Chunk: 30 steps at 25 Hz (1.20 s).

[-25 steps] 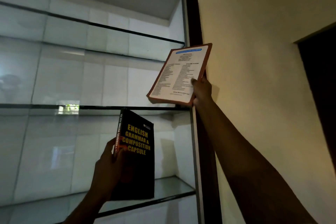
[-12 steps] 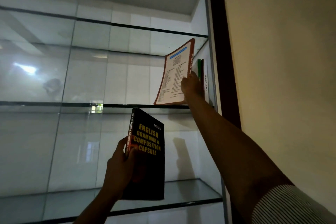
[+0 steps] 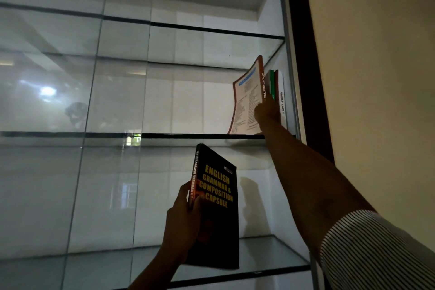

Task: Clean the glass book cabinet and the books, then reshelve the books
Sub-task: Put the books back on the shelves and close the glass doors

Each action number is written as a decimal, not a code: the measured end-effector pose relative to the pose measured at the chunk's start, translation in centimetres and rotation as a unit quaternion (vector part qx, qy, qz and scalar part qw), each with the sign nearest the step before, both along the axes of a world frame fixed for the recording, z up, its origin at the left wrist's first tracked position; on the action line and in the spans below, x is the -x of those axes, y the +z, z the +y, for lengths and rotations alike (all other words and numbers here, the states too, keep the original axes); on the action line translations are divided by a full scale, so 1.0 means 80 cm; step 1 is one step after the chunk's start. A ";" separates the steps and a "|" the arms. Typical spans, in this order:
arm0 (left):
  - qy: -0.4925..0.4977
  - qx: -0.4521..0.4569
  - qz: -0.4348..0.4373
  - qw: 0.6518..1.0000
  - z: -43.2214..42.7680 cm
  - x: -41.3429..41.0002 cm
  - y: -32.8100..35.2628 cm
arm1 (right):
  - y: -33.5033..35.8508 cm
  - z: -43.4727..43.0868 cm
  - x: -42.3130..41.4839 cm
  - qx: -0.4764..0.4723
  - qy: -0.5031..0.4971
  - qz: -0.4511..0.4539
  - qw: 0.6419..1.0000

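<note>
Glass book cabinet (image 3: 304, 66) fills your view from below, its dark frame against the plain wall (image 3: 376, 77) on your right, and most of its glass shelves bare. Treat every pane as fragile: set books down, don't drop them on an edge. The middle shelf (image 3: 188, 135) carries the row you are building at its far right end. The English Grammar & Composition Capsule book (image 3: 219, 207) is the bulkiest item; your left hand (image 3: 181, 226) grips it by the lower spine, upright, in front of the lower shelf (image 3: 270, 252). It looks thick and fairly heavy for one hand, so keep hold low on the spine. The Applied Costing paperback (image 3: 247, 106) stands on the middle shelf, leaning left with its cover bowing. It looks thin and floppy, so hold it near the spine, where your right hand (image 3: 268, 113) grips it low down. Just beside it stand a green-spined book (image 3: 272, 85), a red-spined one (image 3: 276, 85) and Family Law 1 (image 3: 281, 101) against the side wall. Your hands are well apart, each on its own book. The shelf above is the likeliest snag for a tall book going in tilted.
</note>
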<state>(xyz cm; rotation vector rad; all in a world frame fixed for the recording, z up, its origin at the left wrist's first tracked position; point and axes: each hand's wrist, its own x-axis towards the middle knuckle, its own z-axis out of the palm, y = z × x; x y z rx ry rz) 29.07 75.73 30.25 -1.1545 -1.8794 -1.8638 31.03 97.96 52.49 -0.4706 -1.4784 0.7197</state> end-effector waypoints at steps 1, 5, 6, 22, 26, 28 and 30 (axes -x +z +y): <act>-0.004 -0.001 0.004 1.000 0.004 0.000 0.001 | -0.001 0.006 0.002 -0.013 -0.005 -0.007 1.000; -0.016 0.004 0.015 1.000 0.025 0.004 0.001 | 0.001 0.024 0.002 -0.024 -0.020 -0.015 0.999; -0.020 0.002 0.012 1.000 0.029 0.004 0.002 | 0.002 0.022 -0.002 -0.025 -0.022 -0.019 0.999; -0.028 -0.005 0.039 0.999 0.054 -0.106 -0.026 | -0.227 -0.136 -0.162 0.004 0.219 -0.279 0.935; -0.200 0.070 0.065 0.975 0.049 -0.145 -0.027 | -0.243 -0.127 -0.212 -0.038 0.114 -0.119 0.986; -0.225 0.088 0.089 0.966 0.041 -0.147 0.003 | -0.239 -0.109 -0.248 -0.073 0.038 -0.099 0.992; -0.119 0.009 0.145 0.982 0.053 -0.137 0.054 | -0.236 -0.094 -0.272 -0.097 0.015 -0.089 0.991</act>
